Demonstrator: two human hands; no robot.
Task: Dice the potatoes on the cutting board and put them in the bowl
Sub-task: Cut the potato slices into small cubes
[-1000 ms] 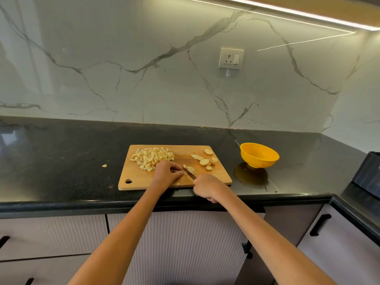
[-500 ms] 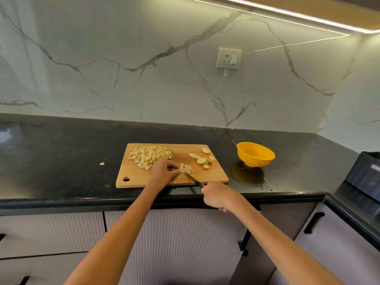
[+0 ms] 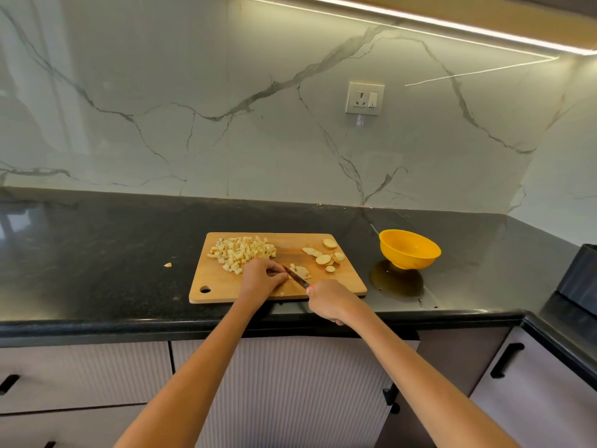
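Potato pieces [image 3: 299, 270] under the knife lie near the middle of the wooden cutting board [image 3: 350, 282], a small pale cluster just beside the curled fingers [image 3: 278, 275] of the left hand [image 3: 262, 281]. Those fingers are bent down onto the board at the cluster's left edge; whether they pinch a piece or only press beside it cannot be made out. The right hand [image 3: 329, 300] is closed round the handle of a knife [image 3: 296, 277], and the dark blade slants up and left from the fist, its tip between the left fingertips and the cluster. The right fist sits over the board's near edge.

Farther out, a heap of diced potato [image 3: 243, 252] covers the board's far left part, and several round potato slices [image 3: 324, 255] lie scattered on the far right part. A yellow bowl [image 3: 409, 248] stands on the black countertop [image 3: 97, 253] just right of the board, apart from it; its inside is hard to see. One small potato scrap [image 3: 167, 264] lies on the counter left of the board. Behind, a marble-patterned wall carries a wall socket [image 3: 365, 98].
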